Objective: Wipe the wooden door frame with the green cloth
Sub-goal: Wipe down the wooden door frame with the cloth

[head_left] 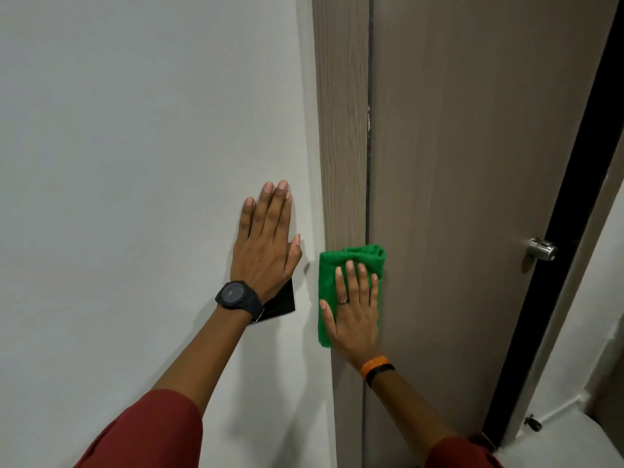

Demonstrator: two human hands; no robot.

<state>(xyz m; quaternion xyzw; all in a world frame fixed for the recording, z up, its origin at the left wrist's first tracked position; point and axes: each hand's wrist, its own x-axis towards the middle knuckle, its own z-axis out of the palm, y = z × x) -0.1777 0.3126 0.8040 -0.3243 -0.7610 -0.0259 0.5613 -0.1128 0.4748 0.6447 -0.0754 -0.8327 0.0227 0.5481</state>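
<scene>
A wooden door frame (341,136) with grey-brown grain runs top to bottom, just right of centre. A folded green cloth (337,275) lies flat against the frame at about handle height. My right hand (354,309) presses flat on the cloth, fingers pointing up, and covers its lower right part. My left hand (266,241) rests flat on the white wall left of the frame, fingers together, holding nothing. It wears a black watch.
The brown door (472,197) stands right of the frame, with a metal handle (542,249) near its right edge. A black square plate (282,300) sits on the white wall (135,163) under my left palm. A dark gap runs along the door's far edge.
</scene>
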